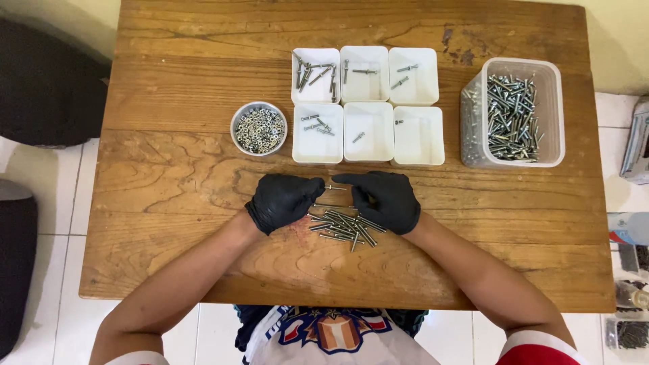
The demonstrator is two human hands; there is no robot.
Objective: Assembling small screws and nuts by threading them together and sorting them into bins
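While both gloved hands sit at the centre of the frame, we note a single thin bolt [336,187] spanning the gap between them: the left hand [282,201] has its fingers closed in a pinch at one end, and the right hand [382,199] curls beside the other end, though we cannot tell whether its fingers actually clamp the bolt. Just below the hands, a loose pile of bolts [345,227] lies on the wooden surface [169,196], touching one another at crossed angles. We judge these pieces light, rigid and smooth-shanked, likely slippery against the black gloves; the head end or the threaded part should give the surest hold. Above the hands stand six white square trays [368,105], a few bolts in each. Left of them is a round bowl of small nuts [259,128]; at the upper right, a clear plastic tub [514,111] packed with long bolts. The wood is worn and strongly grained.
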